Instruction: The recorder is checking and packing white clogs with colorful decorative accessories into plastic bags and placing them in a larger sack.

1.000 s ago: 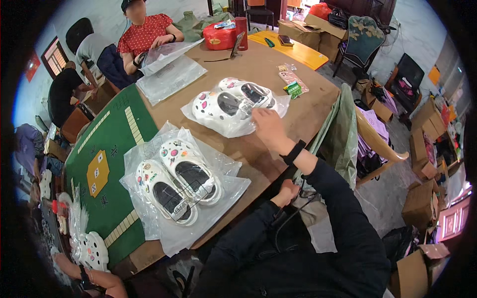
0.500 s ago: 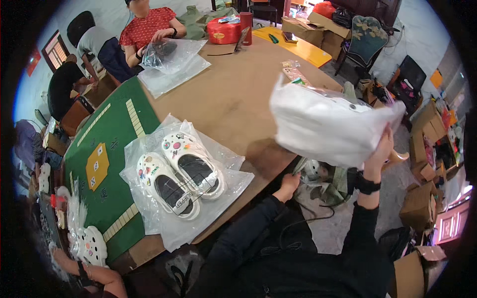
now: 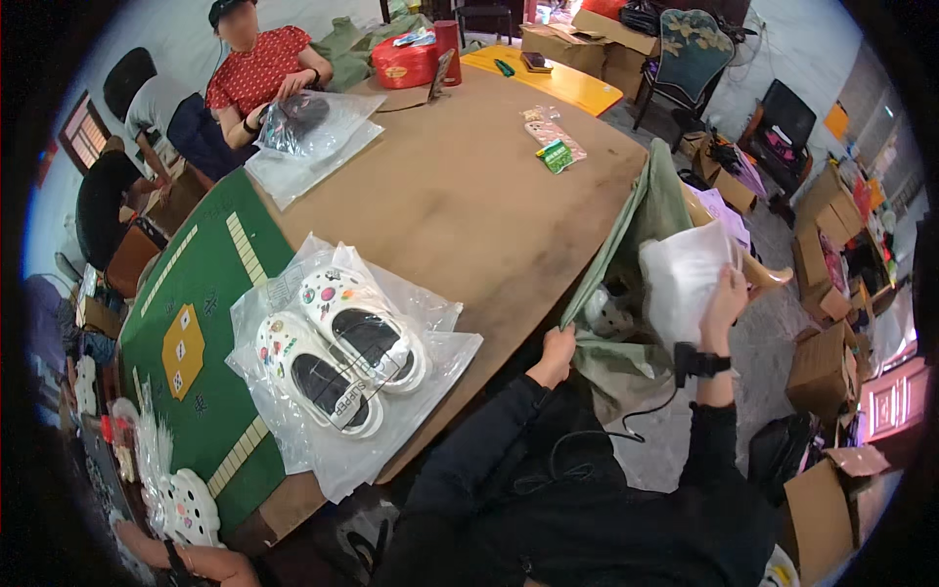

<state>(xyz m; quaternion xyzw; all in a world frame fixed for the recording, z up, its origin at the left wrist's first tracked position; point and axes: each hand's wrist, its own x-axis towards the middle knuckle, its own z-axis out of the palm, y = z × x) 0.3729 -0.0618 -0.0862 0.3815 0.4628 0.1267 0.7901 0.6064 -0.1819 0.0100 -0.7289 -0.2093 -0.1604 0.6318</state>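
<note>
Beside the table's right edge hangs a large green cloth sack (image 3: 641,210), its mouth spread. My left hand (image 3: 556,354) is closed on the near rim of this sack. With my right hand (image 3: 724,301) I grip a white plastic bag (image 3: 680,279) by its right side, in the sack's mouth; its contents are hidden. Deeper in the sack lies a white thing with dark holes (image 3: 611,311), partly covered. A pair of white clogs (image 3: 337,367) with colourful charms and black insides lies in a clear plastic bag (image 3: 430,328) on the table, left of my hands.
The brown table (image 3: 469,196) carries a green game mat (image 3: 215,293), and a pink case with a green packet (image 3: 556,155) at its far right. Across it, a person in red (image 3: 259,64) handles another clear bag (image 3: 313,142). Cardboard boxes (image 3: 822,362) and chairs stand at right.
My right hand has brought the white bag down from over the table's edge into the sack's mouth. My left hand keeps its grip on the sack, whose far side now stands up.
</note>
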